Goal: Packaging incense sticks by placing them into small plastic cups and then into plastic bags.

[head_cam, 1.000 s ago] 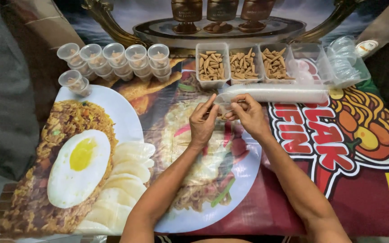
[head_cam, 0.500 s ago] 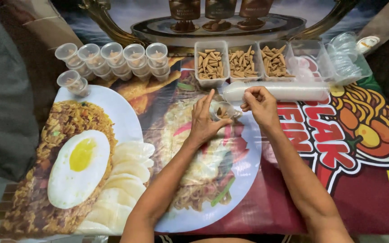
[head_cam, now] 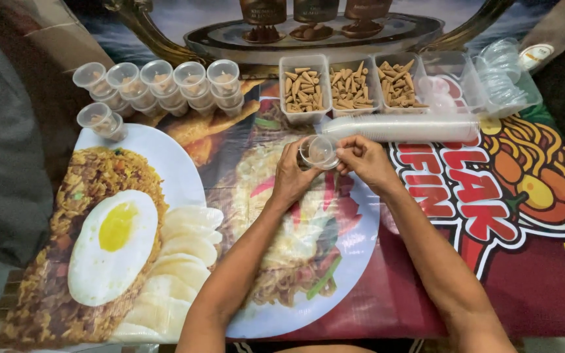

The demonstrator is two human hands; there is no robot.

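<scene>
The worktop (head_cam: 531,281) carries a printed food banner. The long stack of nested clear cups (head_cam: 403,128) serves as landmark. Behind it sit three trays of brown sticks (head_cam: 351,87). Just in front, left hand (head_cam: 292,180) has its grip clamped on a small clear cup (head_cam: 318,151); right hand (head_cam: 367,160) pinches the cup's rim.

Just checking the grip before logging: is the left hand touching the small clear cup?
Touching: the head view shows the left hand with fingers wrapped around the small clear cup.
</scene>
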